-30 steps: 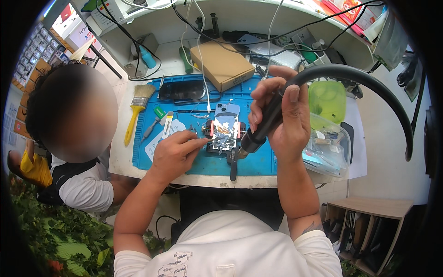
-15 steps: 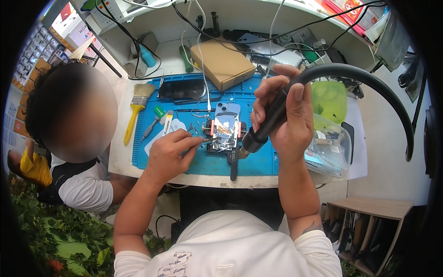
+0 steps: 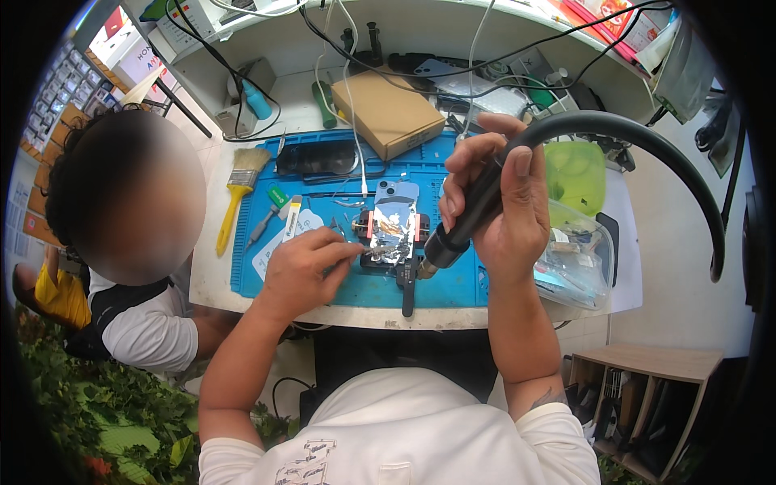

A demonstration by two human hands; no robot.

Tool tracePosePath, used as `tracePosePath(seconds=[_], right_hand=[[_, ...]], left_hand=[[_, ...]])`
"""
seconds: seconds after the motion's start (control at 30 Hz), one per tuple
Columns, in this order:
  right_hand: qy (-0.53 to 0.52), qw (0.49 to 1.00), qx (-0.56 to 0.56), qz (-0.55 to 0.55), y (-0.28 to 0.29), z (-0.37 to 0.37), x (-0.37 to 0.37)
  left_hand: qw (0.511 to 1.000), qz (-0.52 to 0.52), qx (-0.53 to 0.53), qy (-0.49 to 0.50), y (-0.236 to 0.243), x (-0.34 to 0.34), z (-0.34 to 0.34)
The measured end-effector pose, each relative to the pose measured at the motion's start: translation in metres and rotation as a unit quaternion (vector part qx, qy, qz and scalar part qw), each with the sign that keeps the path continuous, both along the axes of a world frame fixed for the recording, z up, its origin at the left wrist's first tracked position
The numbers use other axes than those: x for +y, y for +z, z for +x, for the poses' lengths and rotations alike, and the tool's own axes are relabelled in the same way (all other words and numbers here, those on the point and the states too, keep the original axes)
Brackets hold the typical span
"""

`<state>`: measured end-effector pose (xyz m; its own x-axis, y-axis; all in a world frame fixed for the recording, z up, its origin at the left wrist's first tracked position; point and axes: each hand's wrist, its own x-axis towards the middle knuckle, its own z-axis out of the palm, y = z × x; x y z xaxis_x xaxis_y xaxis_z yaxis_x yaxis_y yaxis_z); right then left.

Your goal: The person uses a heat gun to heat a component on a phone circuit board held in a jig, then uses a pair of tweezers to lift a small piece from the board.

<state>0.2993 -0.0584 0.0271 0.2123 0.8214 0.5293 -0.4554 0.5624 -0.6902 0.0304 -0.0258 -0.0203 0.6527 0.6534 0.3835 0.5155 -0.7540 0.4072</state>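
My right hand (image 3: 517, 210) is wrapped round the black handle of a hot air gun (image 3: 467, 217). The gun's metal nozzle slants down to the left, close to the lower right of a light blue phone (image 3: 398, 191). Silvery foil (image 3: 394, 217) covers much of the phone's back, and its lower part looks broken up. A black clamp holder (image 3: 408, 295) with red-edged side jaws grips the phone. At the phone's lower left, my left hand (image 3: 303, 271) pinches a thin tool (image 3: 373, 250), its tip at the foil; its exact kind is too small to tell.
A blue work mat (image 3: 339, 293) lies under everything. On it are a yellow-handled brush (image 3: 233, 210) and a black phone (image 3: 317, 157). Behind stands a cardboard box (image 3: 388, 113); at right, a clear plastic tub (image 3: 578, 271). Another person (image 3: 153, 331) sits at left. The gun's hose (image 3: 647, 133) arches rightward.
My left hand has shifted slightly right and up, bringing the thin tool's tip farther over the phone's lower part. My right hand and the hot air gun stay in place.
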Motion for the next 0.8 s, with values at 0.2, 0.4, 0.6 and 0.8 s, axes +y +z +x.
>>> tracePosePath(seconds=[0.2,0.4,0.6,0.8], right_hand=[[-0.001,1.0,-0.002,-0.001,0.0,-0.001,0.001],[-0.005,1.0,-0.003,-0.002,0.0,-0.001,0.001],[-0.006,1.0,-0.005,-0.002,-0.001,-0.001,0.001],[-0.002,1.0,-0.007,-0.001,-0.001,-0.001,0.001]], left_hand=[[1.0,0.012,-0.011,0.022,-0.007,0.004,-0.001],[1.0,0.012,0.002,0.001,-0.004,0.002,-0.007],[1.0,0.014,-0.013,-0.017,-0.002,0.002,-0.008],[1.0,0.027,-0.012,0.011,-0.009,0.003,-0.002]])
